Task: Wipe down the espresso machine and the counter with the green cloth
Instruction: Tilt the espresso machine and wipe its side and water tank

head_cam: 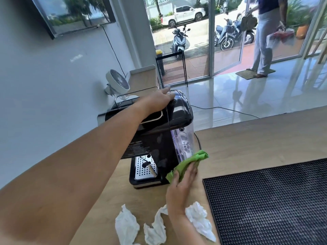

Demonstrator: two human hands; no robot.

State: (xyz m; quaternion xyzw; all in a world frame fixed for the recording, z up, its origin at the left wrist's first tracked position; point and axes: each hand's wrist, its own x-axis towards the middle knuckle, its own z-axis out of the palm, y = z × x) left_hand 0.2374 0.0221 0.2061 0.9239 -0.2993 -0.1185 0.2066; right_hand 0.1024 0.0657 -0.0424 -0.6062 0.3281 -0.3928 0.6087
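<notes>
A black espresso machine (pixel 154 138) with a clear water tank at its right end stands on the wooden counter (pixel 247 144). My left hand (pixel 160 99) rests on top of the machine, gripping its upper rear edge. My right hand (pixel 182 181) presses the green cloth (pixel 187 164) flat against the machine's lower right side, by the base of the tank. The metal drip tray shows at the machine's front.
Crumpled white paper towels (pixel 155 225) lie on the counter near me. A black rubber bar mat (pixel 270 200) covers the right part. A small white fan (pixel 117 82) sits behind the machine. A person stands at the glass door (pixel 263 41) far off.
</notes>
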